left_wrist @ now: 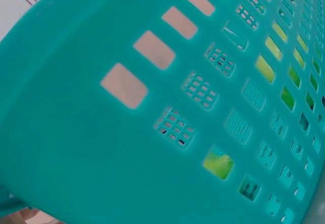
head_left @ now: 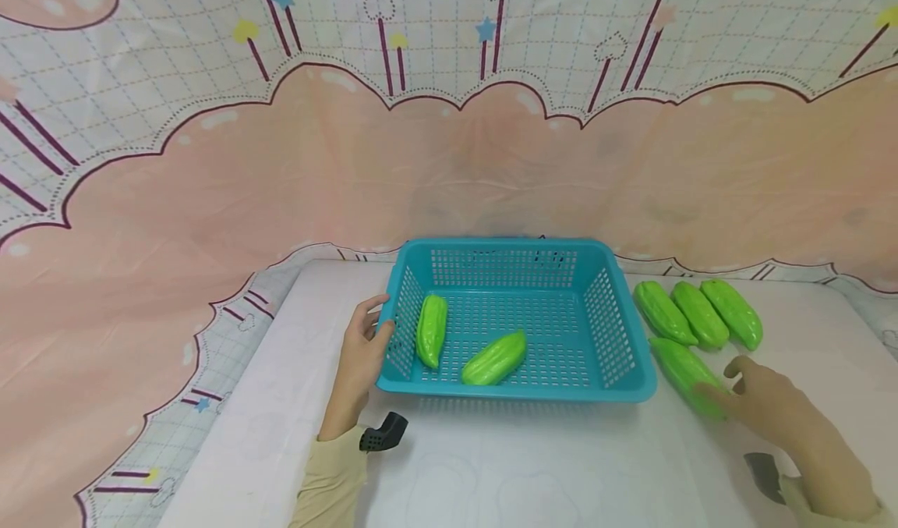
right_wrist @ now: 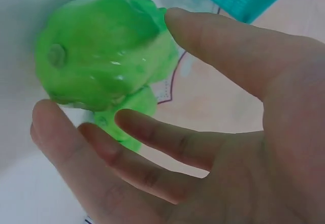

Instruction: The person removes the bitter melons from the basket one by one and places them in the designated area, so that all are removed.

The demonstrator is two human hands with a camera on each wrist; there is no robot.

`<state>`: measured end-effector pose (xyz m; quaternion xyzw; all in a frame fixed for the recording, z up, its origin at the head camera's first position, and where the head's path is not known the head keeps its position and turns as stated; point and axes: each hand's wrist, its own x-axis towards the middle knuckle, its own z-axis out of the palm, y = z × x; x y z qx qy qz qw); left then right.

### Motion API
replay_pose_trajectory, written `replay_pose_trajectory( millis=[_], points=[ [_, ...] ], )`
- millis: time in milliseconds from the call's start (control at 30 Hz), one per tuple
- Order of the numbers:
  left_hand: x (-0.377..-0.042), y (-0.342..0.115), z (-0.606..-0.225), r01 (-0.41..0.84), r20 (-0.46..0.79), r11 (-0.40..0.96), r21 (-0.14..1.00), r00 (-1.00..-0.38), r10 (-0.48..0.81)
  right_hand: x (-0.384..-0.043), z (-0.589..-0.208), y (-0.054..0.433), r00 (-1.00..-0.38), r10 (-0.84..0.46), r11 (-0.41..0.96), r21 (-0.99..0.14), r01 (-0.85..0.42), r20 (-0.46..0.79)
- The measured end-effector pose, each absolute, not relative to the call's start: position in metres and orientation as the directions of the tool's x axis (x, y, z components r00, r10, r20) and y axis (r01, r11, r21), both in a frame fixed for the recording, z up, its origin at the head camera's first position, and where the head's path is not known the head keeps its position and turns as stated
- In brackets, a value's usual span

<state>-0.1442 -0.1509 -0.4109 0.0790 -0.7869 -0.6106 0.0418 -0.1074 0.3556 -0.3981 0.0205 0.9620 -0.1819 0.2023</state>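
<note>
A blue-green plastic basket with slotted walls stands on the table. Inside it lie two glossy green bitter melons, one along the left wall and another near the front. My left hand touches the basket's left rim with thumb and fingertips; the left wrist view is mostly filled by the slotted wall. Right of the basket, my right hand is at the near end of a bitter melon. In the right wrist view its fingers are spread around that melon, thumb overlapping its edge.
Three more bitter melons lie side by side behind the one at my right hand, close to the basket's right wall. A patterned pink-and-white cloth hangs behind the white table.
</note>
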Motion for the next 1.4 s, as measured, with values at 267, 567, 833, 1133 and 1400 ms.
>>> replay_pose_trajectory(
  millis=[267,567,833,1133,1400],
  points=[
    [-0.145,-0.152,-0.411,-0.074,-0.029,0.251,0.965,-0.983,-0.180,-0.111,-0.390,0.353,-0.942,-0.034,0.944,-0.319,0.078,-0.333],
    [-0.144,-0.153,-0.411,-0.079,-0.035,0.246,0.966,-0.983,-0.179,-0.113,-0.377,0.344,-0.973,-0.066,0.942,-0.334,0.012,-0.223],
    [-0.144,-0.152,-0.410,-0.070,-0.030,0.235,0.969,-0.985,-0.169,-0.117,-0.367,0.335,-0.983,-0.091,0.934,-0.355,-0.029,-0.160],
    [-0.143,-0.152,-0.410,-0.067,-0.028,0.241,0.968,-0.986,-0.162,-0.123,-0.356,0.320,-0.988,-0.141,0.919,-0.379,-0.107,-0.065],
    [-0.143,-0.151,-0.409,-0.068,-0.028,0.245,0.967,-0.986,-0.164,-0.130,-0.346,0.303,-0.980,-0.200,0.907,-0.376,-0.190,0.012]
  ],
)
